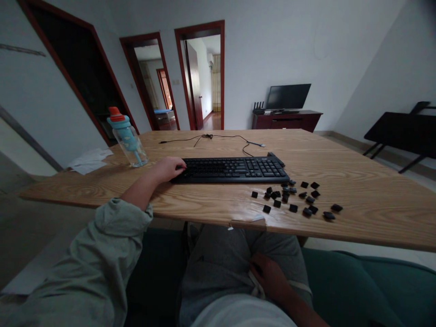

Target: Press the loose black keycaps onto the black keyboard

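Note:
A black keyboard point(235, 176) lies on the wooden table point(204, 200), with part of its left side bare of keycaps. My left hand point(169, 168) rests at the keyboard's left end, fingers bent together over its edge; whatever is between the fingertips is too small to make out. Several loose black keycaps point(293, 208) are scattered to the right, in front of the keyboard's right end. Below the table edge my right hand point(267, 274) lies on my lap, fingers curled beside a pale drawstring point(256, 285); its fingertips are in shadow.
A clear bottle with a red and blue lid point(128, 138) stands at the back left, beside white paper point(89, 162). A dark cable point(221, 136) runs behind the keyboard. Across the room a monitor point(288, 96) sits on a cabinet.

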Motion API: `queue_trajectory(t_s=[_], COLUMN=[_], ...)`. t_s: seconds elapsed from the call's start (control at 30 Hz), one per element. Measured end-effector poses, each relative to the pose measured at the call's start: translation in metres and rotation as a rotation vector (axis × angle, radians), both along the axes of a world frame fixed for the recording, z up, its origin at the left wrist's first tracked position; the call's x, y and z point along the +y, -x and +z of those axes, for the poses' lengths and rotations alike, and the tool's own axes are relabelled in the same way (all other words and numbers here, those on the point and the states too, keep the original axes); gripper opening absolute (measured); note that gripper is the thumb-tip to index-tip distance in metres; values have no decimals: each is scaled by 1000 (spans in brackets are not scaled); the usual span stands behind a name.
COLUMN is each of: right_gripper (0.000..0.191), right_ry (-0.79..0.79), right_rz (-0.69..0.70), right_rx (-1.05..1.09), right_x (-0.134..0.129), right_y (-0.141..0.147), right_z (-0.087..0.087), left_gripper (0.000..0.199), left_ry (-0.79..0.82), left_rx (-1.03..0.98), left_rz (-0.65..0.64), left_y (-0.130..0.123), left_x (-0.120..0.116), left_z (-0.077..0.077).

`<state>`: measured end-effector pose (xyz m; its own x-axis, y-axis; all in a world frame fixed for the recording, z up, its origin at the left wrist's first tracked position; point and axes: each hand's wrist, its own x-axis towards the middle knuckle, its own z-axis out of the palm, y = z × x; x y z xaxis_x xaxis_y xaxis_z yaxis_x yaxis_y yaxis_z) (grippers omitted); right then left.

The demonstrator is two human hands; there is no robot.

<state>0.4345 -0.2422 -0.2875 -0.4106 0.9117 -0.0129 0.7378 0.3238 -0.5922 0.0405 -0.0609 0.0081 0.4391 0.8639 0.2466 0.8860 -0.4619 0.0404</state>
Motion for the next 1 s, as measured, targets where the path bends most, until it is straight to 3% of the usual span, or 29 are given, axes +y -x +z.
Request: queue_trajectory(t_s=[0.7, 1.0], right_gripper=[26, 23], right_ry=[14, 6], right_rz=[9, 2], right_rx=[13, 0], right_x=[1, 1], right_y=[-1, 0], right_z=[-1, -4], left_gripper=[33, 33], left_ry=[27, 24], left_rx=[4, 1], left_rz=[59, -30], left_y=[-1, 5], left_x=[-2, 3], left_z=[4, 2])
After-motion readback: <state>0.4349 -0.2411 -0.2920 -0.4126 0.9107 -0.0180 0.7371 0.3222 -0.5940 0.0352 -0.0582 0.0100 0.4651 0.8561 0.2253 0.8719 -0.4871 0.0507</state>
